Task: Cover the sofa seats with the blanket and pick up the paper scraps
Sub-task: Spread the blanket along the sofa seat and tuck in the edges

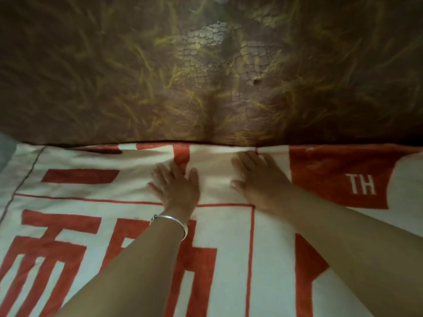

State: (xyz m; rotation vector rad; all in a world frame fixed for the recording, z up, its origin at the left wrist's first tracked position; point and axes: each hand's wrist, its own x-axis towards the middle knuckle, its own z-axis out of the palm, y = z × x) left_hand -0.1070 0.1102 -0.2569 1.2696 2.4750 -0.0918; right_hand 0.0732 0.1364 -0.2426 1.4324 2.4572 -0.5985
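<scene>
A cream blanket (91, 202) with red blocks, lines and the letters "TH" lies spread over the sofa seat and fills the lower half of the view. Its far edge runs along the foot of the brown backrest (114, 76). My left hand (176, 186), with a silver bangle on the wrist, lies flat on the blanket with fingers spread. My right hand (258, 179) presses flat beside it, its fingertips at the blanket's far edge near the crease. Neither hand holds anything. No paper scraps are in view.
The backrest's brown cover is cracked and worn, with yellowish streaks, and rises across the whole upper half. A grey patch (5, 147) shows at the far left past the blanket's dark-stitched edge.
</scene>
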